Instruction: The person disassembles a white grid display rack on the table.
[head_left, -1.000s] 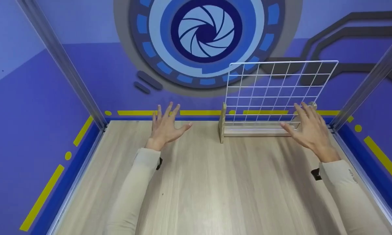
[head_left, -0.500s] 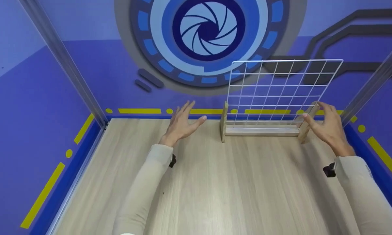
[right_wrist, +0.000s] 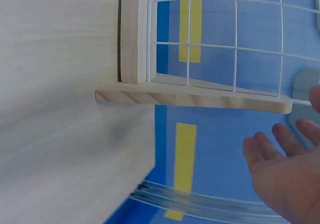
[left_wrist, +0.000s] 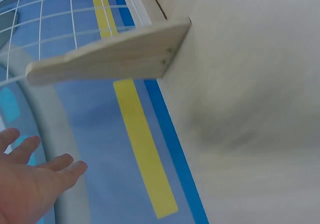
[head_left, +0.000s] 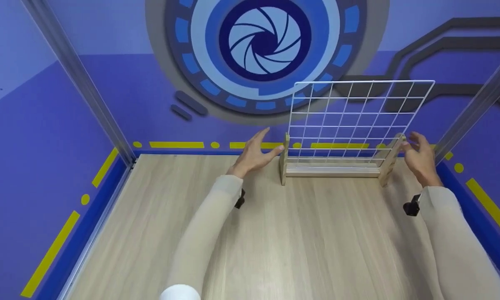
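A white wire grid panel (head_left: pixel 354 112) stands upright in a wooden base with two side pieces, at the back right of the table. Just left of the stand, my left hand (head_left: pixel 253 157) is held with fingers extended and thumb toward the left wooden side piece (head_left: pixel 284 166). In the left wrist view a gap shows between my left hand (left_wrist: pixel 32 186) and that side piece (left_wrist: pixel 115 53). On the other side, my right hand (head_left: pixel 420 160) is beside the right wooden side piece (head_left: pixel 386 166), its fingers loosely bent. The right wrist view shows these fingers apart from the wood (right_wrist: pixel 195 97), holding nothing.
The wood-grain table (head_left: pixel 299 241) meets a blue and purple back wall (head_left: pixel 120 91) close behind the stand. Metal posts (head_left: pixel 87 91) rise at the back corners, and side walls (head_left: pixel 46 158) flank the table.
My left hand has moved right, up to the stand's left side. My right hand has shifted from in front of the grid to outside its right side piece, its fingers bending more.
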`<state>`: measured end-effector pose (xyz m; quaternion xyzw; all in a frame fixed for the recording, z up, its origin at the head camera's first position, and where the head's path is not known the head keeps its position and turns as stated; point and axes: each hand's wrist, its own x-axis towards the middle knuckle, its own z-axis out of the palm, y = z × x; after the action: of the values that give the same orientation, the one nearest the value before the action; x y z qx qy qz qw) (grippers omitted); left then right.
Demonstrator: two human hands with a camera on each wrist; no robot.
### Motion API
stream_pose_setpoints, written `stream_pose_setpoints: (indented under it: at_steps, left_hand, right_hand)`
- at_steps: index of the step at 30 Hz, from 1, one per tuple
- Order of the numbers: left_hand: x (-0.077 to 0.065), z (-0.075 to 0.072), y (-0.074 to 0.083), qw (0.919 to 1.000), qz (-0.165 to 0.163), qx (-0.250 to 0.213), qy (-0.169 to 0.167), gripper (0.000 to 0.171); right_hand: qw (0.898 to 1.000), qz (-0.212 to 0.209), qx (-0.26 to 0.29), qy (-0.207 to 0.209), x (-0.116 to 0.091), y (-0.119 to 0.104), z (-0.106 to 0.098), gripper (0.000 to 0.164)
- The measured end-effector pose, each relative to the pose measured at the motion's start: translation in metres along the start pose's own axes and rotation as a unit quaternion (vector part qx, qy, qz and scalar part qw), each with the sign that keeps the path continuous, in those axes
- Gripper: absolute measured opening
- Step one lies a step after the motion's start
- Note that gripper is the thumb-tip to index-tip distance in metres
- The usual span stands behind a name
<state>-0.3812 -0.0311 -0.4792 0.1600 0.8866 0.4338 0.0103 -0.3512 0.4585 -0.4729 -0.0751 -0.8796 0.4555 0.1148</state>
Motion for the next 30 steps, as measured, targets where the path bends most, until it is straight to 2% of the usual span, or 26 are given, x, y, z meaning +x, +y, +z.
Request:
stream_pose_setpoints:
  at_steps: [6, 12, 16, 19, 25, 30]
  left_hand:
    - [0.014, 0.022, 0.008, 0.9988, -0.015, -0.044, 0.012, 0.088]
    - [0.023, 0.033, 0.015, 0.9974, -0.036, -0.061, 0.012, 0.080]
    - [0.029, 0.041, 0.020, 0.9957, -0.032, -0.086, 0.012, 0.076]
    - [0.031, 0.047, 0.023, 0.9944, -0.031, -0.099, 0.020, 0.070]
    - [0.036, 0.057, 0.023, 0.9933, -0.010, -0.109, 0.039, 0.057]
    - [0.039, 0.062, 0.018, 0.9919, 0.004, -0.110, 0.062, 0.048]
  right_hand:
    - [0.998, 0.029, 0.060, -0.016, 0.007, 0.004, 0.007, 0.061]
    - [0.989, 0.059, 0.129, -0.039, 0.012, 0.009, 0.012, 0.060]
    - [0.982, 0.072, 0.168, -0.036, 0.015, 0.008, 0.014, 0.060]
    - [0.980, 0.083, 0.177, -0.030, 0.015, 0.006, 0.016, 0.060]
    - [0.983, 0.100, 0.152, -0.013, 0.015, 0.002, 0.020, 0.059]
    - [0.975, 0.123, 0.186, 0.006, 0.016, 0.000, 0.024, 0.058]
